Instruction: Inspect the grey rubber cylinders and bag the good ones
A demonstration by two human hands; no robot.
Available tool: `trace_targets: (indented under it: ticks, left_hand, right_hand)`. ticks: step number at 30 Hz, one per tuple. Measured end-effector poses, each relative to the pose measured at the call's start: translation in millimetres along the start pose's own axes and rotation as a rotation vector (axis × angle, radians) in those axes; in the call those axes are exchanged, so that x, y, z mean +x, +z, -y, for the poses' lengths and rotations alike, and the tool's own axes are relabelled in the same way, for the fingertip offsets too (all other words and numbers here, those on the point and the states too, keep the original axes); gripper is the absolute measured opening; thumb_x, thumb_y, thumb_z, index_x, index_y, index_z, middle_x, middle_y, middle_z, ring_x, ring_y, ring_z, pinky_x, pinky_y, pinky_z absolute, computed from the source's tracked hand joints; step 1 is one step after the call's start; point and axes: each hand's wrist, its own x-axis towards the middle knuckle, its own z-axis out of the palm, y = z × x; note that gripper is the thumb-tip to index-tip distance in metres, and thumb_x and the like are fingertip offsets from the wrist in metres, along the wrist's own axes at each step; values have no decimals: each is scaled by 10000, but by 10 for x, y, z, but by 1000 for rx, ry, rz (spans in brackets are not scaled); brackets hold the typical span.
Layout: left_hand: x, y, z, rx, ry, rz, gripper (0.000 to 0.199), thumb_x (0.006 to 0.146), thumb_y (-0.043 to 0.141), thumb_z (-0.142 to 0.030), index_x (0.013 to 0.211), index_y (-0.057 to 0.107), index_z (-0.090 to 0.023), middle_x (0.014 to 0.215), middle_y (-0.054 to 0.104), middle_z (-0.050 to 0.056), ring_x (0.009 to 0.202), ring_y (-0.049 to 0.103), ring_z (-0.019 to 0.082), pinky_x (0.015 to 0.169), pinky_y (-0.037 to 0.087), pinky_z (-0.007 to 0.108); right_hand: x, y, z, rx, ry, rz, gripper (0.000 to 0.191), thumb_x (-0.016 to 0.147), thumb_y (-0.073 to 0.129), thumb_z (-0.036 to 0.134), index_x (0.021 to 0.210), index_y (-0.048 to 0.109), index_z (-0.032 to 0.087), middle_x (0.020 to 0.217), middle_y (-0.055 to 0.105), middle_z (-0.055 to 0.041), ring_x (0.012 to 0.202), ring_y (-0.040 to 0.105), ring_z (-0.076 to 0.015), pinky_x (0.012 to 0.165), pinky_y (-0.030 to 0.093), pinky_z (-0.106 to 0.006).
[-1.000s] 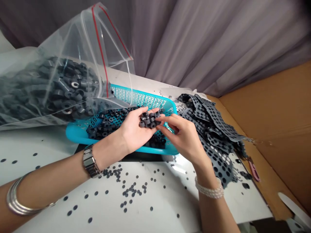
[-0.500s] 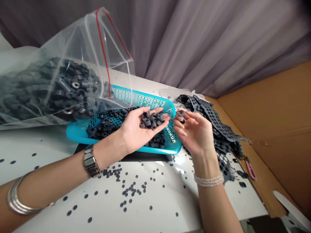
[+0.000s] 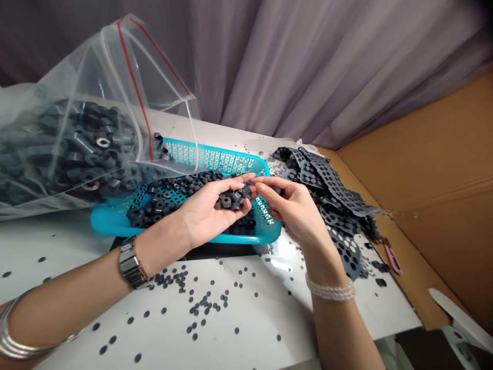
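My left hand (image 3: pixel 204 210) is cupped palm up over the basket and holds a small pile of dark grey hollow rubber bushings (image 3: pixel 231 199). The thumb and forefinger of my right hand (image 3: pixel 296 208) pinch together at the left fingertips, beside the pile. Dark bushings (image 3: pixel 279 190) show partly inside the curled right hand; its other fingers are largely hidden. Under both hands stands a turquoise plastic basket (image 3: pixel 265 237), with many more bushings lying in it.
A clear zip bag (image 3: pixel 96 139) full of bushings leans over the basket's left end. Perforated black rubber sheets (image 3: pixel 327 180) lie at the right, near a pink-handled tool (image 3: pixel 393 259) and a cardboard wall (image 3: pixel 431 205). Small black discs (image 3: pixel 208 306) are scattered across the white table (image 3: pixel 165 339).
My right hand has turned from palm up to a pinch and moved left to meet the left fingertips. My left fingers have curled more around the pile. The view has shifted slightly.
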Motion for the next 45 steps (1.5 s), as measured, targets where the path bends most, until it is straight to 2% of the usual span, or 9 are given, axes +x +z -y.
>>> trace_targets:
  ticks: [4,9,12,15,19,27,35,40,45]
  left_hand:
    - [-9,-8,-20,11,-50,76,365,759,545,32,1092,645,-80,874,644,97,660,539,83,486,418,147]
    - [-49,-2,-37,17,-78,126,325,765,515,11,1057,638,-63,964,646,157,611,471,58,476,390,136]
    - [-55,8,-35,35,-68,146,305,776,501,-12,1039,649,-57,911,640,136,602,463,60,465,382,139]
    - [-46,12,-15,80,-18,104,283,770,516,-17,1004,671,-53,836,622,88,627,491,74,465,391,152]
    - [-38,12,21,166,64,13,293,739,571,-7,1002,693,-51,976,644,83,674,511,69,494,418,169]
    - [-37,31,14,186,30,-42,339,753,605,-39,1075,697,-91,933,650,80,787,552,108,577,457,178]
    - [-45,24,34,224,45,-42,376,737,598,-30,1086,703,-121,1163,641,103,854,561,117,669,486,197]
    - [-57,32,15,199,10,0,497,707,582,2,1186,647,-113,1176,640,141,884,579,134,660,477,192]
    - [-59,-3,-23,144,-53,97,615,703,536,-2,1316,516,-45,1152,638,219,782,597,138,626,481,210]
  right_hand:
    - [27,-41,39,278,53,41,221,836,623,358,892,704,160,596,454,45,449,205,-38,376,123,-197]
    - [40,-105,62,537,103,7,165,728,655,183,889,686,165,694,496,23,492,295,-49,361,138,-186]
    - [-6,-66,67,368,41,-15,163,759,671,247,906,705,184,614,441,45,484,257,-61,390,152,-208]
    - [-61,30,84,23,-47,-58,210,780,691,373,869,731,187,612,473,36,492,254,-61,429,182,-232]
    - [-83,133,100,-327,-129,-131,253,757,707,418,796,744,170,586,465,28,546,317,-80,475,221,-242]
    - [-24,38,-4,-217,-44,-117,267,807,645,416,794,716,159,503,400,47,455,279,-71,426,200,-241]
    - [-20,77,-9,-207,-23,-94,258,756,708,423,801,700,169,517,379,62,445,294,-59,404,188,-225]
    - [-4,5,29,239,70,-21,177,753,706,321,769,602,178,572,398,65,453,259,-47,392,152,-202]
    - [35,-139,81,649,169,14,144,735,572,320,724,554,177,702,520,-17,529,394,-95,379,186,-209]
